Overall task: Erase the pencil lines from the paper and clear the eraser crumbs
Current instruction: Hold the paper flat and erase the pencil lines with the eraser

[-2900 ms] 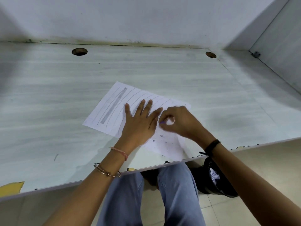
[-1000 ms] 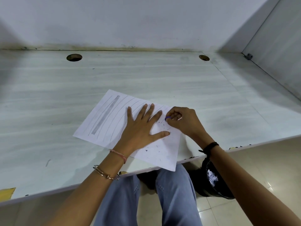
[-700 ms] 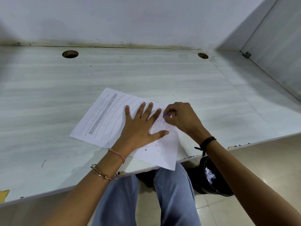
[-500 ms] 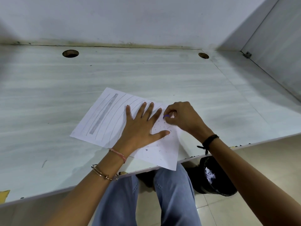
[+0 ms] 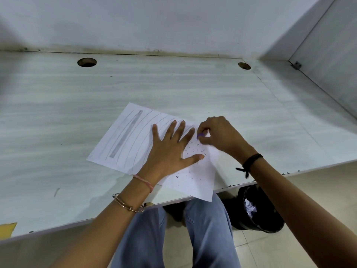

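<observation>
**Paper** (image 5: 201, 188): one white sheet, lying flat and askew on the tabletop (image 5: 173, 89). Its near corner juts past the front edge, above the person's lap.

**Pencil lines** (image 5: 144, 138): several long, slightly curved strokes across the far left part of the sheet. A broad grey shaded bar (image 5: 126, 133) lies among them. The near right part of the sheet shows no strokes.

**Eraser crumbs** (image 5: 193, 149): small dark flecks scattered over the near right part of the sheet, thickest between the two hands. A few lie further toward the near corner.

**Left hand** (image 5: 170, 149): palm down and flat on the middle of the sheet. The fingers are straight and spread and the thumb is stretched toward the right. The wrist carries a pink thread band (image 5: 144, 181) and a thin metal bangle (image 5: 127, 204).

**Right hand** (image 5: 222, 136): fingers curled, pinching the eraser (image 5: 200, 135) against the sheet's far right edge, just beside the left forefinger. Only a small purple edge of the eraser shows. A black band (image 5: 251, 161) is on the wrist.

**Tabletop**: pale with a wood-grain finish, set against a white wall (image 5: 173, 22). It has two round cable holes, one far left (image 5: 87, 62) and one far right (image 5: 244, 65). A yellow scrap (image 5: 7, 228) lies at the near left edge.

**Below**: legs in blue jeans (image 5: 208, 229). A black bin (image 5: 258, 211) on the floor to the right holds crumpled white paper (image 5: 250, 207).
</observation>
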Tool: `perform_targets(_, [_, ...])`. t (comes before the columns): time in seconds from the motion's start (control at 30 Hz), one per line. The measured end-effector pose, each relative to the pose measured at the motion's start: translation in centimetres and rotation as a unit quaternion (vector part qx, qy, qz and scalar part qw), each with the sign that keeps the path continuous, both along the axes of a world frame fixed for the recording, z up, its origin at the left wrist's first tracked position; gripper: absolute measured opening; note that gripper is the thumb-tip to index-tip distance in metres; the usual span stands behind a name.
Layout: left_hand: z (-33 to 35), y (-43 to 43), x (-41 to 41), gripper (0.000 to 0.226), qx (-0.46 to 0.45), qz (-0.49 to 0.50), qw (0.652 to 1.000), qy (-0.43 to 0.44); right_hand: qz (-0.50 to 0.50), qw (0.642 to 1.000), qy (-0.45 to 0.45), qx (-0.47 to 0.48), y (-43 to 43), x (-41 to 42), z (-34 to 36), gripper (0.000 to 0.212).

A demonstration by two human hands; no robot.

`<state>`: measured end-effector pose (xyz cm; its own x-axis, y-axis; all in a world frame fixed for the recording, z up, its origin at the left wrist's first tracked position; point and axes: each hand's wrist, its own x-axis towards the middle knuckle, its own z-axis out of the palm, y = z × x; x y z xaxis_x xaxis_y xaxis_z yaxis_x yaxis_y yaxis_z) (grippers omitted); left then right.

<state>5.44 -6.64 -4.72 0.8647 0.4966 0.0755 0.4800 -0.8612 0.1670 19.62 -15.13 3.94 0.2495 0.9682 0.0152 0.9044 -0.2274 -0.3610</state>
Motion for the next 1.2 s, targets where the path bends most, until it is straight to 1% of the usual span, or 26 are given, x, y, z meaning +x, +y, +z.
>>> perform_targets(0.03, [0.0, 0.0, 0.0, 0.096, 0.001, 0.002, 1.000, 0.003, -0.017, 1.000, -0.013, 0.004, 0.2, 0.1, 0.0, 0.008])
perform_targets(0.07, [0.0, 0.0, 0.1, 0.096, 0.001, 0.003, 1.000, 0.000, -0.009, 1.000, -0.019, -0.005, 0.3, 0.1, -0.1, 0.007])
perform_targets(0.13, [-0.1, -0.1, 0.0, 0.095, -0.004, 0.002, 1.000, -0.010, 0.038, 0.999, -0.001, -0.036, 0.5, -0.4, -0.1, 0.006])
perform_targets(0.17, [-0.1, -0.1, 0.0, 0.095, -0.004, 0.001, 1.000, -0.012, 0.041, 0.998, 0.010, -0.041, 0.6, -0.5, -0.1, 0.006])
perform_targets(0.2, [-0.1, 0.0, 0.0, 0.095, -0.004, 0.001, 1.000, -0.010, 0.023, 0.999, 0.010, -0.031, 0.6, -0.4, -0.2, 0.007])
perform_targets(0.27, [-0.1, 0.0, 0.0, 0.095, -0.003, 0.002, 1.000, -0.004, -0.030, 0.999, -0.030, 0.008, 0.7, -0.1, -0.5, 0.007])
perform_targets(0.3, [-0.1, -0.1, 0.0, 0.094, -0.002, 0.003, 1.000, -0.005, -0.026, 0.999, -0.043, 0.008, 0.8, -0.1, -0.6, 0.007])
perform_targets(0.37, [-0.1, -0.1, 0.0, 0.094, -0.004, 0.002, 1.000, -0.013, 0.021, 0.999, -0.014, -0.024, 0.7, -0.3, -0.5, 0.006])
perform_targets(0.43, [0.0, 0.0, 0.0, 0.095, -0.004, 0.001, 1.000, -0.010, 0.014, 0.999, 0.013, -0.035, 0.8, -0.2, -0.4, 0.006])
perform_targets(0.5, [0.0, 0.0, 0.0, 0.097, 0.000, 0.003, 1.000, 0.000, -0.025, 1.000, -0.017, -0.005, 0.9, 0.2, -0.3, 0.007])
perform_targets(0.53, [0.0, -0.1, 0.1, 0.097, 0.001, 0.004, 1.000, -0.001, -0.021, 0.999, -0.029, -0.003, 0.9, 0.2, -0.3, 0.007])
perform_targets(0.57, [-0.1, -0.1, 0.1, 0.096, 0.001, 0.005, 1.000, -0.007, 0.005, 1.000, -0.023, -0.014, 0.8, 0.1, -0.2, 0.007])
perform_targets(0.63, [-0.1, -0.1, 0.1, 0.095, -0.004, 0.003, 1.000, -0.015, 0.052, 0.997, 0.024, -0.044, 0.5, -0.1, 0.0, 0.005])
perform_targets(0.67, [-0.1, 0.0, 0.1, 0.096, -0.006, 0.003, 1.000, -0.011, 0.045, 0.997, 0.039, -0.041, 0.4, 0.0, -0.1, 0.005])
perform_targets(0.7, [-0.1, 0.0, 0.1, 0.097, -0.006, 0.004, 1.000, -0.003, 0.025, 0.999, 0.039, -0.017, 0.4, 0.4, -0.3, 0.006])
perform_targets(0.77, [-0.1, 0.0, 0.1, 0.098, -0.001, 0.005, 1.000, 0.006, -0.011, 1.000, 0.010, 0.022, 0.5, 0.5, -0.6, 0.007])
perform_targets(0.8, [0.0, 0.0, 0.1, 0.096, -0.001, 0.004, 1.000, 0.002, -0.001, 1.000, 0.004, 0.014, 0.5, 0.4, -0.6, 0.007])
perform_targets(0.87, [0.0, -0.1, 0.0, 0.092, -0.011, 0.000, 1.000, -0.009, 0.040, 0.999, 0.027, -0.025, 0.4, 0.1, -0.3, 0.006])
perform_targets(0.93, [0.1, 0.0, -0.1, 0.094, -0.012, -0.001, 1.000, -0.002, 0.027, 0.998, 0.041, -0.023, 0.4, 0.4, -0.1, 0.006])
perform_targets(1.0, [0.1, 0.0, -0.1, 0.097, -0.007, 0.005, 1.000, 0.008, -0.013, 1.000, -0.003, 0.009, 0.6, 0.6, -0.4, 0.007])
perform_targets(1.03, [0.1, 0.0, 0.0, 0.097, -0.005, 0.007, 1.000, 0.010, -0.011, 1.000, -0.027, 0.005, 0.7, 0.3, -0.6, 0.008])
perform_targets(1.07, [0.2, 0.0, 0.0, 0.095, -0.005, 0.007, 1.000, 0.008, 0.009, 0.999, -0.032, -0.007, 0.7, 0.1, -0.8, 0.008])
perform_targets(1.13, [0.2, -0.1, 0.0, 0.093, -0.010, 0.005, 1.000, 0.006, 0.036, 0.999, 0.011, -0.031, 0.5, -0.1, -0.7, 0.007])
perform_targets(1.2, [0.2, -0.1, 0.0, 0.095, -0.012, 0.007, 1.000, 0.014, -0.006, 0.999, 0.032, -0.017, 0.4, 0.7, -0.6, 0.006])
